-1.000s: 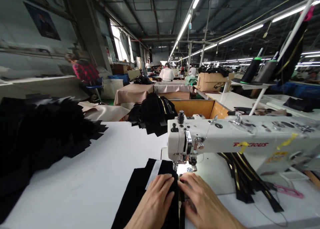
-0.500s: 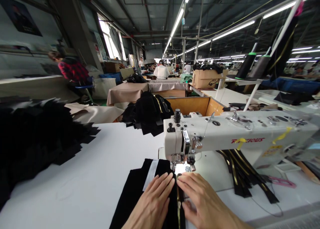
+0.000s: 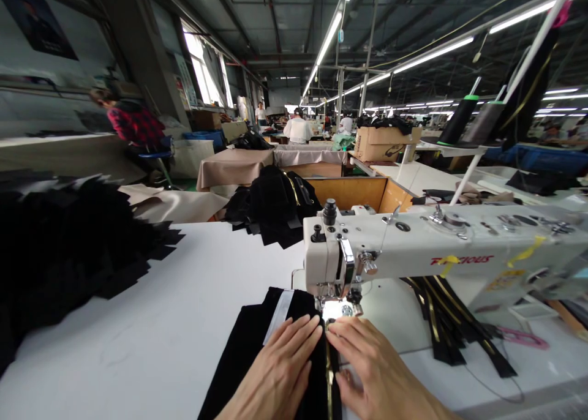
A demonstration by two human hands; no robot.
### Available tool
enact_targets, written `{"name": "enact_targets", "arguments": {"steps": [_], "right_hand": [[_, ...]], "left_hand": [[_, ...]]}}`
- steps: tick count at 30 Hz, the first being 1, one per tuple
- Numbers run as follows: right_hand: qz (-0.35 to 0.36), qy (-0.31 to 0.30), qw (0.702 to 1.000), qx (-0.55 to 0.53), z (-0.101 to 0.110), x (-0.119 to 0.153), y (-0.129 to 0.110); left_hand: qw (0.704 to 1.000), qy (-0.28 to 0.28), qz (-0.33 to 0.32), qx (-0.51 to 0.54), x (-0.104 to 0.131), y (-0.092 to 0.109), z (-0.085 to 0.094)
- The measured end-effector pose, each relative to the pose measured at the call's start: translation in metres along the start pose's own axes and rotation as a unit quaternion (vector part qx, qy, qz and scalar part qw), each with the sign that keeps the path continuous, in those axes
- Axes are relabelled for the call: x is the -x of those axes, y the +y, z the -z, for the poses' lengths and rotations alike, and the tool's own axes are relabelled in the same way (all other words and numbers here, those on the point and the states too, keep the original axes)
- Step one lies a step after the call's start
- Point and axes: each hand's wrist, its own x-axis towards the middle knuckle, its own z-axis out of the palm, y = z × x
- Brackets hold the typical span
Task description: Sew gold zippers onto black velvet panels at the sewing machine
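A black fabric panel [image 3: 234,352] with a pale strip [image 3: 278,315] near its far end lies left of the needle of a white sewing machine [image 3: 390,242]. My left hand [image 3: 285,365] rests flat on this panel, fingers stretched toward the lit presser foot [image 3: 337,308]. Along the panel's right edge runs a black zipper with gold teeth [image 3: 329,371]. My right hand [image 3: 372,362] grips the zipper's right side, its fingertips just in front of the foot and its thumb lower down. The fabric beneath both hands is hidden.
More gold-toothed zippers [image 3: 445,316] lie under the machine arm, beside pink-handled scissors [image 3: 523,337]. Black fabric pieces [image 3: 68,242] are heaped on the left, with another pile [image 3: 275,209] behind the machine. Thread cones [image 3: 459,120] stand at right. Several people work farther back.
The black panel and its pale strip have slid slightly forward, away from me. Both hands keep nearly the same pose. The whole view has shifted a little.
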Motion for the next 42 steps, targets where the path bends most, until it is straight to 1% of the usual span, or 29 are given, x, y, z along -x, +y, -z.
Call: {"name": "enact_targets", "arguments": {"steps": [5, 13, 21, 26, 30, 35, 42], "right_hand": [[0.001, 0.001, 1.000, -0.005, 0.001, -0.001, -0.001], [0.002, 0.003, 1.000, -0.003, -0.001, 0.001, 0.000], [0.009, 0.021, 0.999, 0.039, -0.006, 0.004, 0.007], [0.009, 0.033, 0.998, 0.045, -0.008, 0.004, 0.008], [0.004, 0.038, 0.997, 0.063, -0.008, 0.004, 0.009], [0.004, 0.018, 0.997, 0.081, -0.009, 0.005, 0.011], [-0.022, 0.001, 0.995, 0.097, -0.010, 0.007, 0.014]], "left_hand": [[1.000, -0.011, 0.001, 0.001, -0.002, 0.001, 0.005], [0.999, -0.032, 0.003, 0.009, -0.002, 0.003, 0.005], [0.999, -0.047, -0.003, 0.017, -0.012, 0.004, 0.013], [0.999, -0.034, -0.001, 0.038, -0.016, 0.005, 0.017], [0.999, -0.040, -0.004, 0.037, -0.018, 0.002, 0.015], [0.999, -0.032, 0.000, 0.034, -0.018, -0.001, 0.011], [0.998, -0.048, 0.008, 0.035, -0.019, 0.001, 0.014]]}}
